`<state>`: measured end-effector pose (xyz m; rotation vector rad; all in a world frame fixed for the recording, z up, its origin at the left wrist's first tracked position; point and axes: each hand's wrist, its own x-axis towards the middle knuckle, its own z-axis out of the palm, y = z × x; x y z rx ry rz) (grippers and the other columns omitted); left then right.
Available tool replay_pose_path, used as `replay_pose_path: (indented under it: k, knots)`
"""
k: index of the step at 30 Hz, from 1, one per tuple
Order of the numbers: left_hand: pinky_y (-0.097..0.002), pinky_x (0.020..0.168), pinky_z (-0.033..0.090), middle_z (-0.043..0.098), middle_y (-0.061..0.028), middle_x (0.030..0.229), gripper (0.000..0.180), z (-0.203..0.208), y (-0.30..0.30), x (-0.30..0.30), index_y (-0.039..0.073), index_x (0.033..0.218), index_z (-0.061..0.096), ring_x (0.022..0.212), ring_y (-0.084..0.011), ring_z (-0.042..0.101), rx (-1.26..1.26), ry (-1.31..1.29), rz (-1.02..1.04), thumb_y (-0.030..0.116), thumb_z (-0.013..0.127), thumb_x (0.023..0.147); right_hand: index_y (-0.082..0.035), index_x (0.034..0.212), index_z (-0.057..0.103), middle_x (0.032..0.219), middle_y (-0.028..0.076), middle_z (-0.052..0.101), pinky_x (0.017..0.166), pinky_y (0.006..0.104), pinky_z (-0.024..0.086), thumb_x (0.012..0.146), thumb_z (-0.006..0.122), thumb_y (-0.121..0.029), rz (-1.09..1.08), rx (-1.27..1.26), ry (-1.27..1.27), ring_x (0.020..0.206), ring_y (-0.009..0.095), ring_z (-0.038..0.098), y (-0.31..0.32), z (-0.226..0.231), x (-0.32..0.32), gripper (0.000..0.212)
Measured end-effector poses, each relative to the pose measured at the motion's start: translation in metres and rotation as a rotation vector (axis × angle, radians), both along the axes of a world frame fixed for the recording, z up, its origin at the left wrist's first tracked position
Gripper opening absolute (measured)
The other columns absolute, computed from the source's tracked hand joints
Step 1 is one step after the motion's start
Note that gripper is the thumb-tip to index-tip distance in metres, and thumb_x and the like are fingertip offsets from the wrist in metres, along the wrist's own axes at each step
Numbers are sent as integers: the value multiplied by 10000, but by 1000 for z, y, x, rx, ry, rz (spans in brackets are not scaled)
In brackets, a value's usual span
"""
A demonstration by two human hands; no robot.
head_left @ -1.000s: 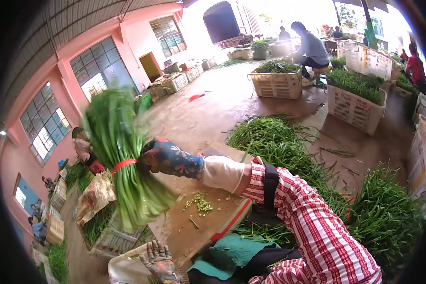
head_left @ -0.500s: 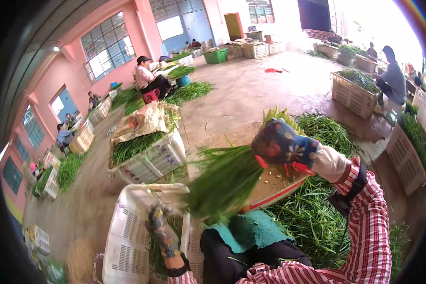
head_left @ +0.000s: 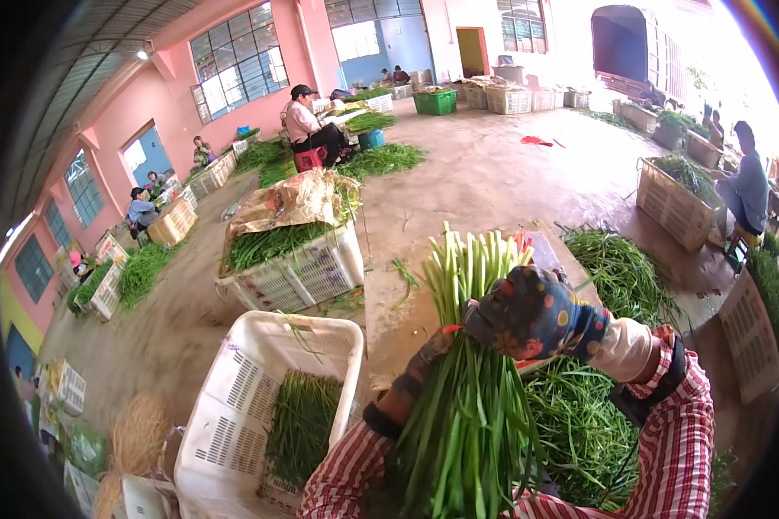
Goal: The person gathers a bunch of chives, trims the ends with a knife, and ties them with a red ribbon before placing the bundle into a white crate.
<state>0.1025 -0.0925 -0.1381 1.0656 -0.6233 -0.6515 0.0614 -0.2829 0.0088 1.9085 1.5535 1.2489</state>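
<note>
A thick bunch of long leafy green stalks (head_left: pixel 476 389), like chives, stands in front of me, pale ends up and leaves hanging toward my lap. My right hand (head_left: pixel 532 313), in a dark flowered glove, is closed around it just below the pale stems. On the bunch's left side my left hand (head_left: pixel 420 368), also gloved, grips it, its fingers partly hidden by the leaves. A bit of red band (head_left: pixel 452 329) shows between the hands. Behind the bunch lies a low board (head_left: pixel 389 324) with red strips at its far right.
A white plastic crate (head_left: pixel 212 450) with some greens inside stands at my left. Beyond it is a fuller crate (head_left: pixel 307 281) covered with brown paper. Loose greens (head_left: pixel 580 424) are heaped at my right. Several people sit among crates farther off.
My right hand has brought the bunch upright before me. My left hand has left the white crate and come to the bunch. The view has shifted a little.
</note>
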Motion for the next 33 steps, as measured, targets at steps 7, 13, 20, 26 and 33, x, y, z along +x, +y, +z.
replay_pose_path:
  k: [7, 13, 20, 26, 33]
  knots:
    - [-299, 717, 529, 573, -95, 1056, 507, 59, 4, -11, 31, 1184, 452, 870, -184, 603, -280, 84, 289, 147, 669, 740, -105, 1021, 558, 895, 131, 532, 727, 443, 388, 787, 449, -563, -672, 464, 116, 871, 279, 479, -2, 29, -9, 525]
    - [-289, 726, 526, 588, -79, 1007, 427, 49, 40, -12, 20, 1152, 487, 851, -154, 595, -226, 198, 231, 116, 646, 768, -148, 1136, 522, 1011, 45, 539, 718, 344, 437, 788, 530, -289, -147, 271, 158, 925, 214, 516, 2, 41, -14, 375]
    - [-278, 752, 512, 591, -58, 1024, 414, 57, 49, -10, 19, 1129, 498, 896, -151, 583, -109, 1, 337, 118, 666, 764, -132, 735, 542, 669, 19, 494, 552, 320, 395, 744, 535, -160, -27, 330, 54, 626, 185, 478, 18, 8, 18, 30]
    - [-284, 730, 512, 598, -73, 1025, 431, 126, 54, 4, 17, 1143, 484, 890, -168, 591, 96, -414, 554, 99, 661, 759, -118, 624, 512, 530, 46, 445, 451, 315, 367, 772, 538, -214, -110, 647, 380, 455, 203, 453, 40, -4, 26, 178]
    - [-353, 668, 508, 605, -147, 920, 725, 146, 110, 7, -11, 1173, 412, 713, -262, 613, 1200, -1053, 837, 358, 719, 629, -62, 922, 566, 671, 3, 540, 573, 248, 450, 880, 478, -405, 713, 1232, 2353, 588, 93, 517, 101, -67, 36, 357]
